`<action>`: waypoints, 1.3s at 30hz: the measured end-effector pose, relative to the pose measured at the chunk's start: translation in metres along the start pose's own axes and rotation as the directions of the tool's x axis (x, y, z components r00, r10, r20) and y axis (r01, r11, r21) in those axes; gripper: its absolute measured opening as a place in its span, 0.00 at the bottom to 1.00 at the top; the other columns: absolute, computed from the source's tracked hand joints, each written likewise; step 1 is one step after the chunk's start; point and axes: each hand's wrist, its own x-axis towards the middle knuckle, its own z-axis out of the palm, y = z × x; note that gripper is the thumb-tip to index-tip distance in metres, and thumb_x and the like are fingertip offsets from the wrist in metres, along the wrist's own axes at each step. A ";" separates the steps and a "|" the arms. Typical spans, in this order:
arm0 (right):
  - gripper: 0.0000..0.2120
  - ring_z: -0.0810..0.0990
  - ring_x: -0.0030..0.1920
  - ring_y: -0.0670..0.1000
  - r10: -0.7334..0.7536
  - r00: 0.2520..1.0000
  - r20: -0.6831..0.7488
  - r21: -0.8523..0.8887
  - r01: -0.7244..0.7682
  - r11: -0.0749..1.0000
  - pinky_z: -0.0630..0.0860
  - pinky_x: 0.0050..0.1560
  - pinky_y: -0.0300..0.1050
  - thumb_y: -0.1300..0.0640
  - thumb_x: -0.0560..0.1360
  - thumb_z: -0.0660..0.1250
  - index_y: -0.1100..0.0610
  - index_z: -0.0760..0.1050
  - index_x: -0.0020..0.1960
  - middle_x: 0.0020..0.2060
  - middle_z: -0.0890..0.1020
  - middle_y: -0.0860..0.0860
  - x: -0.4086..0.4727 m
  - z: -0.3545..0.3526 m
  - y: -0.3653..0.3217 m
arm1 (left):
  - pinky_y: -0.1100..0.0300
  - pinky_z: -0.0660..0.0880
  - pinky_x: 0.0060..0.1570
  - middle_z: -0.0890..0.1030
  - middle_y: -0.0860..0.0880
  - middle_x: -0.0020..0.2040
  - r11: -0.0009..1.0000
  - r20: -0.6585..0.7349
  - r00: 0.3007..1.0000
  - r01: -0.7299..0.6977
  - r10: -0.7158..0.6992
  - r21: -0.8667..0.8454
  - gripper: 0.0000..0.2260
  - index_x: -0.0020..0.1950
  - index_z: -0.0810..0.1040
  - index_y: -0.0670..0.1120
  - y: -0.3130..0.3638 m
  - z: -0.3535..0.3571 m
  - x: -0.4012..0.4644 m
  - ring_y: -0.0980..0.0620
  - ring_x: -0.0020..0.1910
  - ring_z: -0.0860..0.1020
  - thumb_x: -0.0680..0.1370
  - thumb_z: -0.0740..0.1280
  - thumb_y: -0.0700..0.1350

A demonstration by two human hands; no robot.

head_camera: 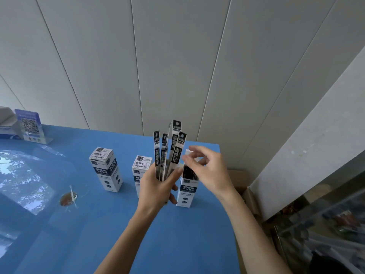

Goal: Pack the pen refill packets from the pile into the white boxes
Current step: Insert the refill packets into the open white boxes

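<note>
While the left hand [156, 186] grips a fanned bunch of pen refill packets [167, 153] upright at the centre of the frame, its fingers [173, 187] curled round their lower ends, the right hand [207, 167] reaches in from the right with thumb and forefinger closed on the white top flap of an open white box [186, 191]. That box stands on the blue desk [118, 224] just right of the left hand, dark packets showing inside it. Two more white boxes stand shut further left: one [105, 169] left of centre, another [141, 171] partly hidden behind the left hand. A QR-code sign [29, 125] stands at the left edge, and a brown stain [68, 197] marks the desk lower left.
</note>
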 end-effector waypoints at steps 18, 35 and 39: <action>0.09 0.76 0.33 0.49 0.285 0.958 0.030 0.559 -0.252 0.790 0.73 0.33 0.39 0.58 0.69 0.73 0.62 0.81 0.46 0.39 0.84 0.56 -0.025 0.001 0.010 | 0.63 0.68 0.18 0.77 0.38 0.30 0.997 0.277 0.960 -0.030 0.050 -0.075 0.09 0.49 0.80 0.37 -0.003 -0.012 -0.017 0.54 0.19 0.73 0.78 0.69 0.44; 0.03 0.78 0.33 0.47 -0.019 0.944 -0.330 0.237 0.103 0.966 0.77 0.36 0.38 0.59 0.74 0.69 0.55 0.79 0.42 0.36 0.83 0.49 -0.019 -0.047 0.000 | 0.61 0.70 0.18 0.81 0.43 0.44 0.999 0.052 0.998 0.030 -0.032 0.038 0.10 0.52 0.75 0.44 -0.014 -0.004 0.012 0.52 0.26 0.80 0.76 0.72 0.46; 0.04 0.78 0.32 0.47 -0.065 0.984 -0.165 0.102 0.083 0.991 0.78 0.36 0.44 0.57 0.74 0.70 0.57 0.79 0.43 0.36 0.83 0.53 -0.017 -0.035 0.001 | 0.61 0.71 0.19 0.80 0.42 0.42 0.997 0.058 0.997 0.056 -0.060 0.060 0.10 0.52 0.74 0.46 -0.019 0.008 0.017 0.54 0.23 0.78 0.75 0.72 0.46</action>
